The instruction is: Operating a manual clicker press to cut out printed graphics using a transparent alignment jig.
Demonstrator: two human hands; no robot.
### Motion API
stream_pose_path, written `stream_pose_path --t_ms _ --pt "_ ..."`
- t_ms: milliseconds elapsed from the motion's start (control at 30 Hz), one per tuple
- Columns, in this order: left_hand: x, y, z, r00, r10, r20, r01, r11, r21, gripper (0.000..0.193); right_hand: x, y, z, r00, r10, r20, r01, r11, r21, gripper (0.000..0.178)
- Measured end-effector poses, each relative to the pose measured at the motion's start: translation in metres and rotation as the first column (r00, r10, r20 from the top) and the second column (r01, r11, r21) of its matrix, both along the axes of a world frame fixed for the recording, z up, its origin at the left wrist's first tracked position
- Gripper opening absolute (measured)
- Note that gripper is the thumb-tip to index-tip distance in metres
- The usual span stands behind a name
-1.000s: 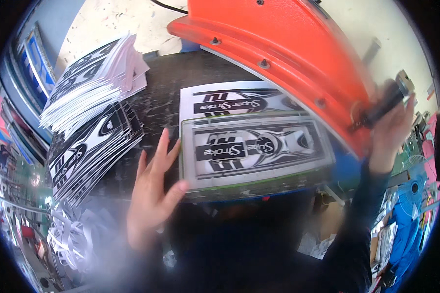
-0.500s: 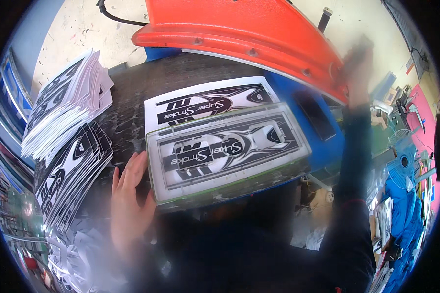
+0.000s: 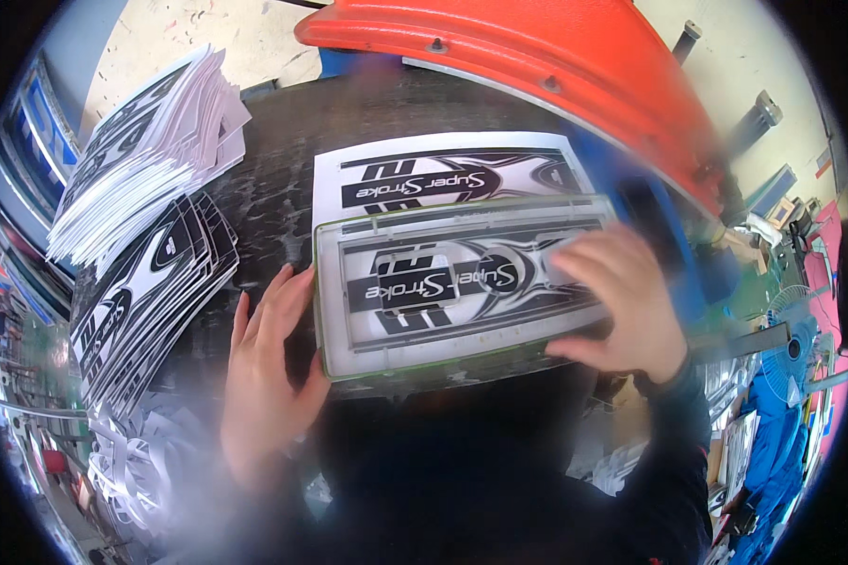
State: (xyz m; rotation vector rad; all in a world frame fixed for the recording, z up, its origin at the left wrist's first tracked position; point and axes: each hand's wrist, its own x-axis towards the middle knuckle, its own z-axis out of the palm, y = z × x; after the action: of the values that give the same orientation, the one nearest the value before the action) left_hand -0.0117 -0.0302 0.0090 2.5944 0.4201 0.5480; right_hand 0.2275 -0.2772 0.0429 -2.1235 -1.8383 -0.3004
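On dark bench (image 3: 283, 132), printed plate (image 3: 452, 287) lies between flat left hand (image 3: 264, 377) and right hand (image 3: 622, 301), fingers spread.

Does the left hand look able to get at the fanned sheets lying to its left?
Probably yes. The left hand rests beside the die frame, and only bare dark table shows between it and the fanned sheets.

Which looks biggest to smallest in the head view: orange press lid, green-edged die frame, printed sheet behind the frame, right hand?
1. Orange press lid, largest, though cut off by the picture's rim.
2. Green-edged die frame.
3. Printed sheet: partly hidden under the frame, so its true size against the frame is unsure.
4. Right hand, smallest; it rests on the frame.
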Motion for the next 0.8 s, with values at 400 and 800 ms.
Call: stream_pose_path --t_ms 400,800 --pt "-0.003 0.000 -0.006 0.995 0.005 0.097 0.001 0.998 -0.061 0.076 0.007 0.003 -0.013 0.992 0.074 -0.103 -0.069 0.996 0.053 0.057" --pt "0.063 0.034 0.022 0.955 -0.293 0.049 0.293 0.956 -0.005 0.047 0.016 -0.009 -0.026 0.953 0.097 -0.286 0.030 0.912 0.409 0.060"
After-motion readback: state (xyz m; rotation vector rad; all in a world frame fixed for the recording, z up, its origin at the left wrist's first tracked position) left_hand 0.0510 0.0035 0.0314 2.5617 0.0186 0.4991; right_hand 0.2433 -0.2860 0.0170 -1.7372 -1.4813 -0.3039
